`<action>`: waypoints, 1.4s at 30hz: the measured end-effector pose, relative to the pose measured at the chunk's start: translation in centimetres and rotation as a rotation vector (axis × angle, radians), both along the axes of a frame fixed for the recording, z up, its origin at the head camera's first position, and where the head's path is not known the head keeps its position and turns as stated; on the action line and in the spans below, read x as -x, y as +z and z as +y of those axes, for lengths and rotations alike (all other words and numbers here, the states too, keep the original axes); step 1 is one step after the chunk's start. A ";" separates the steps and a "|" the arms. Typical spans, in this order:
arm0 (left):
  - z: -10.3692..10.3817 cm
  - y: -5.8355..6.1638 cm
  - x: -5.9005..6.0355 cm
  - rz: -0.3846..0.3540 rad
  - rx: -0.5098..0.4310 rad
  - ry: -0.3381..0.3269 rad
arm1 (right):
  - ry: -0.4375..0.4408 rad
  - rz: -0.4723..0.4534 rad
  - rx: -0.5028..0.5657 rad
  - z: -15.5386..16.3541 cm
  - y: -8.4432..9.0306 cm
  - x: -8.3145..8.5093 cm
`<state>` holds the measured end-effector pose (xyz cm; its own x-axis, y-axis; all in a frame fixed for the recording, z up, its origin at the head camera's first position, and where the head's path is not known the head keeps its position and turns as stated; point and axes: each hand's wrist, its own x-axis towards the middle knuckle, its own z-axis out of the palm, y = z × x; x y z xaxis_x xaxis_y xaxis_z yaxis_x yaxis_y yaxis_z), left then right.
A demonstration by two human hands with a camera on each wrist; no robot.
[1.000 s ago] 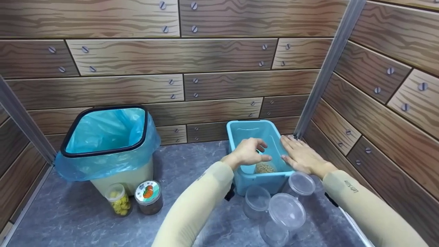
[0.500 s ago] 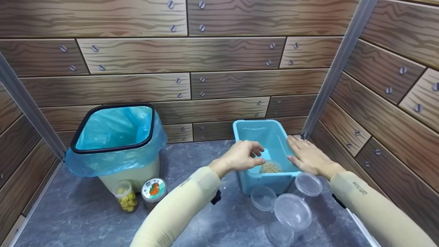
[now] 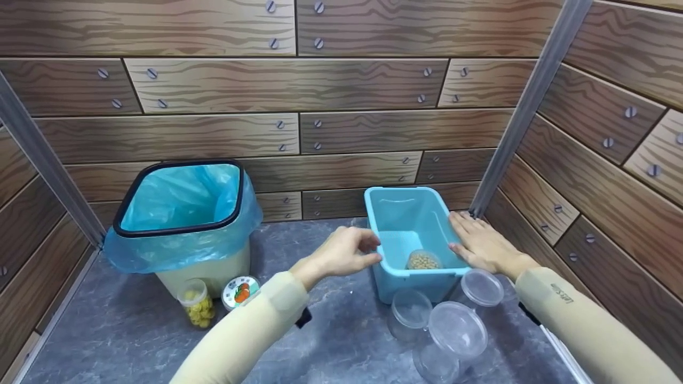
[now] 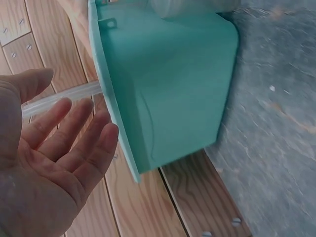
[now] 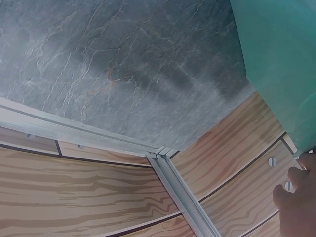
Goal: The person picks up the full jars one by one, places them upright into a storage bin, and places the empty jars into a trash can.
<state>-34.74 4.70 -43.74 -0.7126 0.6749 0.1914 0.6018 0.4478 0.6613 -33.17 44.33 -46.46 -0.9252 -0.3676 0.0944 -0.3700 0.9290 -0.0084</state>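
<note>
A light-blue plastic bin stands on the grey floor by the right wall; its outer side fills the left wrist view. A small clear container of tan beans lies on its bottom near the front. My left hand hovers just left of the bin's left rim, fingers relaxed and empty, seen palm-up as the left hand. My right hand rests flat on the bin's right rim, fingers straight. Only the right hand's fingertips show in the right wrist view, beside the bin wall.
A bin with a blue bag liner stands at the left. Before it are a jar of yellow pieces and a jar with a printed lid. Clear lidded cups cluster in front of the blue bin. Wood-pattern walls close in behind and right.
My left hand has drawn back out of the blue bin to its left side, leaving the bean container inside. The right hand has stayed on the rim.
</note>
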 end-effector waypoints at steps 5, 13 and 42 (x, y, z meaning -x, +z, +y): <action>-2.7 -0.7 0.0 -0.038 -0.012 0.029 | -0.001 0.000 -0.009 0.2 0.1 -0.1; -7.2 -2.0 -0.5 -0.031 -0.016 0.062 | -0.008 -0.017 -0.008 0.1 0.1 0.0; -17.5 -6.1 -5.3 0.345 0.227 0.250 | -0.014 -0.016 0.010 -0.3 0.0 -0.1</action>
<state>-29.49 -12.76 -49.80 -0.7791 0.5430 0.3133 0.6244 0.7167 0.3106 -33.09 44.02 -46.44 -0.9316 -0.3539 0.0829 -0.3569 0.9339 -0.0236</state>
